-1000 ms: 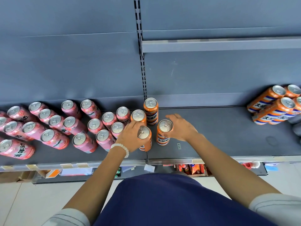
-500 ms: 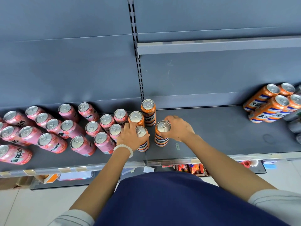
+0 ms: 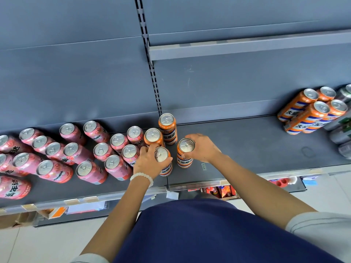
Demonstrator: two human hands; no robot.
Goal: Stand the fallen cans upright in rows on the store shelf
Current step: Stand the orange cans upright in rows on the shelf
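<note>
On the grey shelf [image 3: 247,149] my left hand [image 3: 149,162] wraps an upright orange can [image 3: 164,168] near the front edge. My right hand [image 3: 204,148] holds a second upright orange can [image 3: 185,153] just to its right. Two more orange cans stand behind them, one [image 3: 152,136] in the middle and one [image 3: 168,129] at the back wall. Several pink cans [image 3: 83,150] stand in loose rows to the left. At the far right several orange cans [image 3: 311,112] stand grouped.
Silver cans [image 3: 341,137] sit at the far right edge. A slotted upright post [image 3: 150,59] divides the back panel, and an upper shelf lip [image 3: 247,47] juts out above right. Snack packs [image 3: 221,191] show on the lower shelf. Bare shelf lies between my right hand and the far orange cans.
Both hands stay on their orange cans with barely any shift. The view has drifted slightly, so the cans on the right appear a little higher.
</note>
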